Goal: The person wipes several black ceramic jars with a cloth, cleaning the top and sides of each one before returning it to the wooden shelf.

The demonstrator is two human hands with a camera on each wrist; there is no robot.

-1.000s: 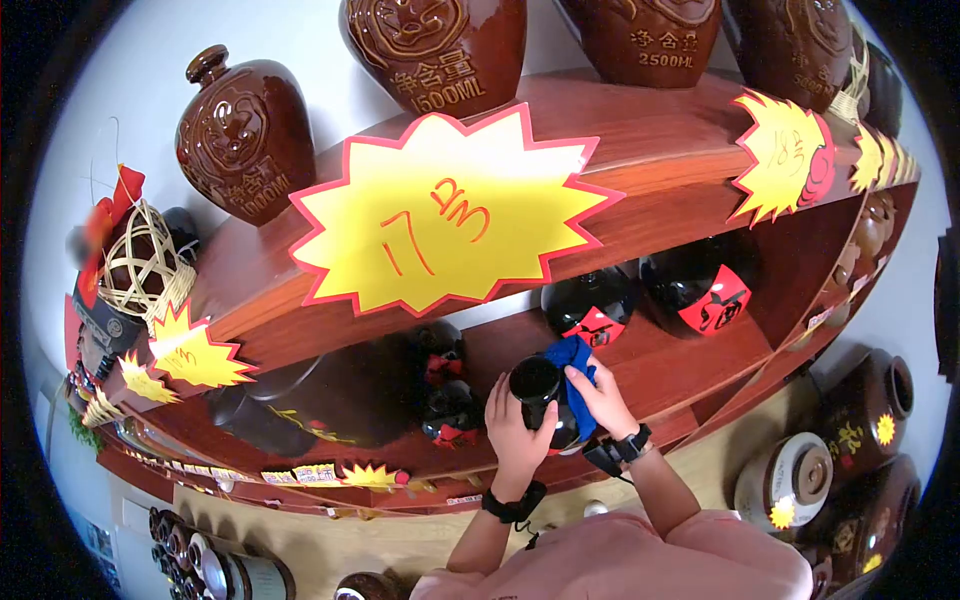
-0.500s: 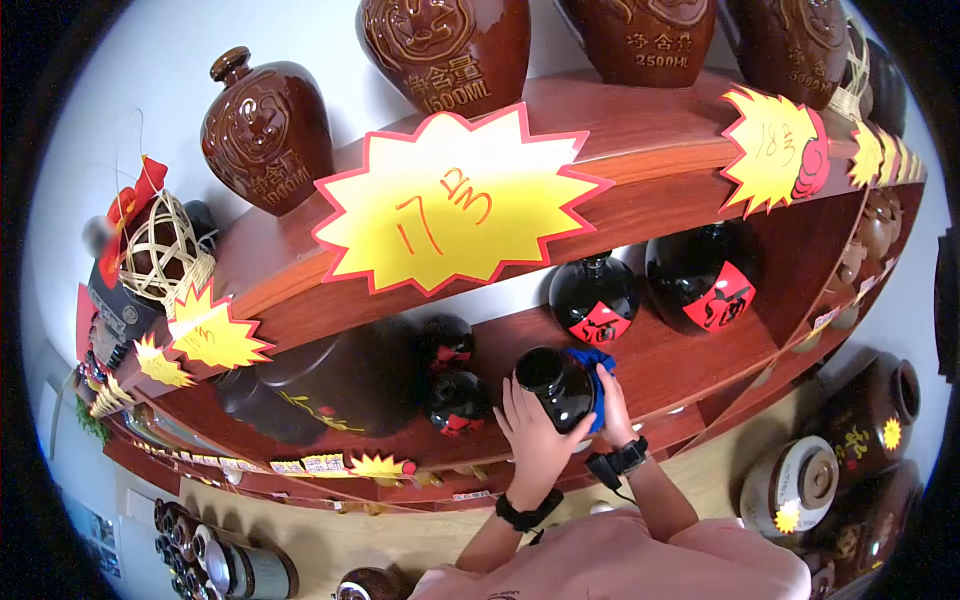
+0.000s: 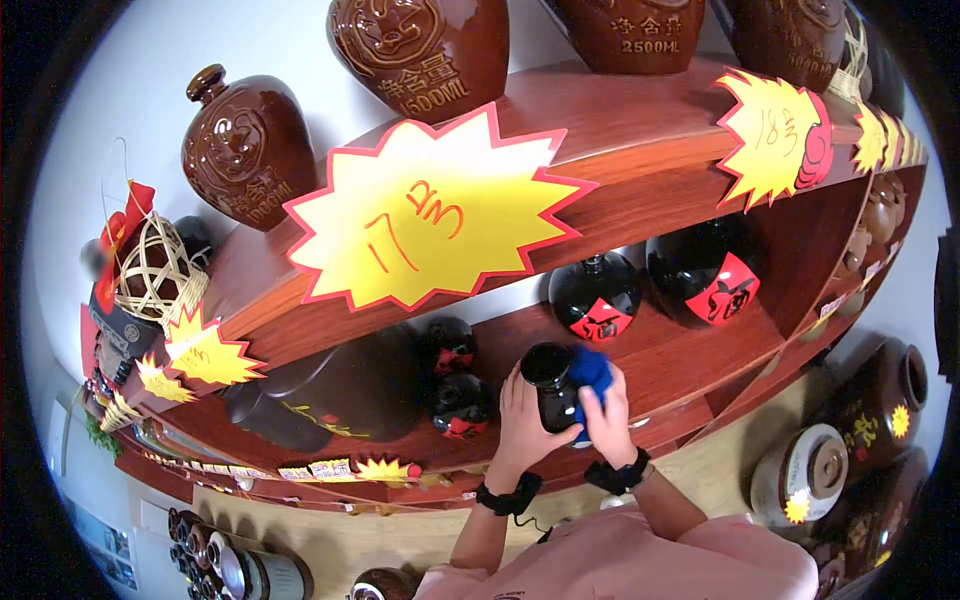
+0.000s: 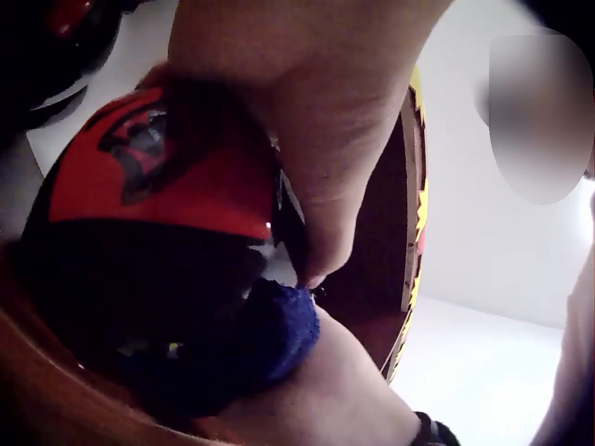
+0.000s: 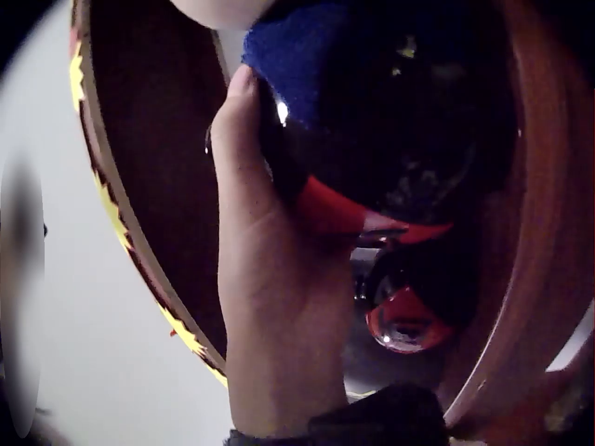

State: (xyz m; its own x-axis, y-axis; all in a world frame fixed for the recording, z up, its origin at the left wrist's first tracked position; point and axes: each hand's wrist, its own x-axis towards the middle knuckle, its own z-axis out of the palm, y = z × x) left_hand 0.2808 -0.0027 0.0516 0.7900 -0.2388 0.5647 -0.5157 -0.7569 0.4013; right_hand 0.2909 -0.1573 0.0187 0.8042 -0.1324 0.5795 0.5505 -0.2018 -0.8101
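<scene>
Between both hands is a glossy black jar, its dark mouth facing up toward the head camera. My left hand grips its left side, with the thumb across the near side. A blue cloth lies against the jar's right side, held there by my right hand. A red label with a black character shows on the jar in the left wrist view. The right wrist view shows my right thumb along the edge of the cloth; the other fingers are hidden behind the jar.
Black jars with red labels stand on the reddish wooden shelf behind. Two smaller ones and a big dark jar are to the left. A large yellow price tag hangs from the upper shelf, below brown jars.
The jar tilted over half a second ago and now stands more upright in the hands. The right hand with the cloth has shifted along the jar's right side.
</scene>
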